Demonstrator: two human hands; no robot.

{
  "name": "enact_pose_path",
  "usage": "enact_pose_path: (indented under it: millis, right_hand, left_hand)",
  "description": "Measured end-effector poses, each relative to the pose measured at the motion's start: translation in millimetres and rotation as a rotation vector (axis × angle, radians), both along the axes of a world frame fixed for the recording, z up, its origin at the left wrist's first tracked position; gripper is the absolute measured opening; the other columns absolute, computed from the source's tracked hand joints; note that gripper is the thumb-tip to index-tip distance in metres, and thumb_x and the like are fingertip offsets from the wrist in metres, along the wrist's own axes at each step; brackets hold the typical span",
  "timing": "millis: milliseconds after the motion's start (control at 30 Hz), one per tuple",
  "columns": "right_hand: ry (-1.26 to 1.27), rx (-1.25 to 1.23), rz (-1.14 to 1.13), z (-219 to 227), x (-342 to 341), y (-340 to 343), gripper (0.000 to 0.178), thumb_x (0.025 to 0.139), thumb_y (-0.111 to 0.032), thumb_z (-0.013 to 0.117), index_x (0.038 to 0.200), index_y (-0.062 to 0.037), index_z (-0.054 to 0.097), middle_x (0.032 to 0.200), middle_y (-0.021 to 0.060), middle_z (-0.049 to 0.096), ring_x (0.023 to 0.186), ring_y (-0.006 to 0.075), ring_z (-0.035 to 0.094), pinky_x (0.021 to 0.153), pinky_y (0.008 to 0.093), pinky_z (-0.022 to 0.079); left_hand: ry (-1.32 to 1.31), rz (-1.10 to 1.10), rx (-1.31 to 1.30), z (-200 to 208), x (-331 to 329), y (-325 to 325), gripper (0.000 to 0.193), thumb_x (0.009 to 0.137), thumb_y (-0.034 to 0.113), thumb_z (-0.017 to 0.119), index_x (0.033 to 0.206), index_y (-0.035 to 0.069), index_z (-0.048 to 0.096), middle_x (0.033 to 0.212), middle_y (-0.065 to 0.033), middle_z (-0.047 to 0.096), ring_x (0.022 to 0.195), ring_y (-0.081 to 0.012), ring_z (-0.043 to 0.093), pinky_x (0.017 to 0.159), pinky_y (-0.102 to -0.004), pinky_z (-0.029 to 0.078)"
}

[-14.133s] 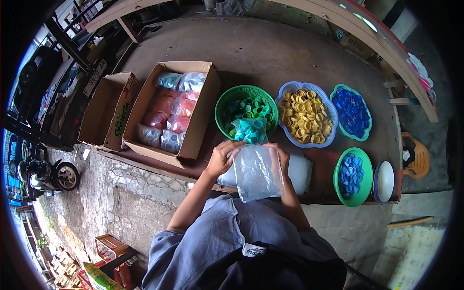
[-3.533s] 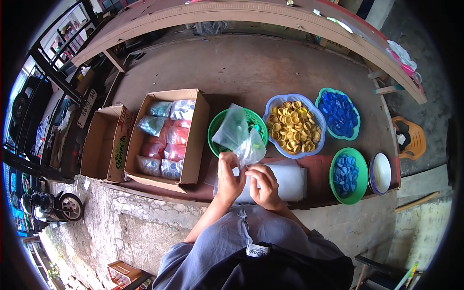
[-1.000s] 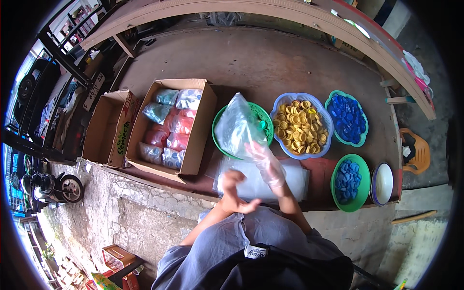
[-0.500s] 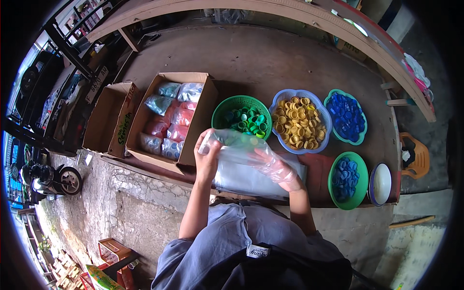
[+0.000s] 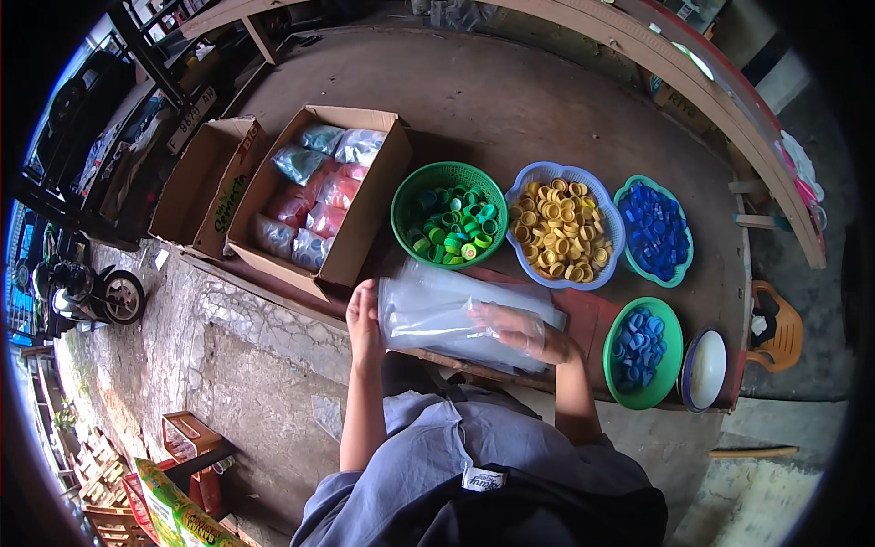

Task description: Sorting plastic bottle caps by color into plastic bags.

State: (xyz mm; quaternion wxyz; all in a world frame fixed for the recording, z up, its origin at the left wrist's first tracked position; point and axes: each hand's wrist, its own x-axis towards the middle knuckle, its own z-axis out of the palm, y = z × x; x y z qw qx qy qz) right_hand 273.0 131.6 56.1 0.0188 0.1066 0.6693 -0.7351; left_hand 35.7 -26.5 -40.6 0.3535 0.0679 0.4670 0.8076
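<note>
A clear plastic bag (image 5: 415, 310) is stretched between my hands above a stack of flat clear plastic bags (image 5: 533, 305) at the table's front edge. My left hand (image 5: 366, 321) is closed on the bag's left end. Inside the bag's right end is my right hand (image 5: 512, 330), its fingers stretched out toward the left and seen through the film. Just beyond the bag stands a green basket of green bottle caps (image 5: 453, 219). To its right is a lavender basket of yellow caps (image 5: 562, 232).
A cardboard box (image 5: 374, 205) with filled bags (image 5: 335, 191) stands at the left, beside another cardboard box (image 5: 196, 187). Dark blue caps (image 5: 654, 228) fill a basket at right. Nearer are a green bowl of blue caps (image 5: 641, 346) and a white bowl (image 5: 706, 369). A wooden beam (image 5: 638, 50) crosses behind.
The bag and both hands have come down and toward me, off the green basket's near rim. My right hand reaches farther left inside the bag. The view has shifted slightly.
</note>
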Motion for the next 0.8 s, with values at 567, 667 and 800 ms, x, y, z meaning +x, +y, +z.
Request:
enact_pose_path:
  millis: [567,667,800]
  right_hand:
    - [-0.198,0.457,-0.04,-2.3,-90.7,-56.8,0.023,0.082,-0.008,0.048,0.102,-0.0003,0.056,0.083,0.0255,0.06,0.078,0.0389,0.06,0.07,0.0443,0.045]
    - [-0.122,0.497,-0.145,-14.2,-93.6,-59.6,0.023,0.081,-0.005,0.047,0.102,-0.0009,0.058,0.078,0.0243,0.06,0.074,0.0372,0.06,0.068,0.0426,0.045]
    - [-0.219,0.532,-0.1,3.2,-106.9,-57.8,0.032,0.075,-0.007,0.058,0.106,-0.0018,0.057,0.074,0.0242,0.06,0.072,0.0374,0.061,0.067,0.0424,0.047]
  left_hand:
    - [1.571,-0.509,-0.112,47.5,-3.4,5.0,0.096,0.046,0.017,0.079,0.131,0.007,0.036,0.124,-0.0132,0.047,0.116,-0.0306,0.044,0.103,-0.0487,0.028]
    - [1.542,-0.66,-0.081,44.5,-17.0,3.0,0.091,0.048,0.018,0.079,0.129,0.004,0.039,0.118,-0.0132,0.049,0.111,-0.0304,0.046,0.102,-0.0463,0.032]
    - [1.438,-0.737,-0.045,40.2,-30.1,-0.1,0.092,0.049,0.02,0.079,0.13,0.005,0.038,0.122,-0.0141,0.048,0.114,-0.0332,0.045,0.102,-0.0463,0.031]
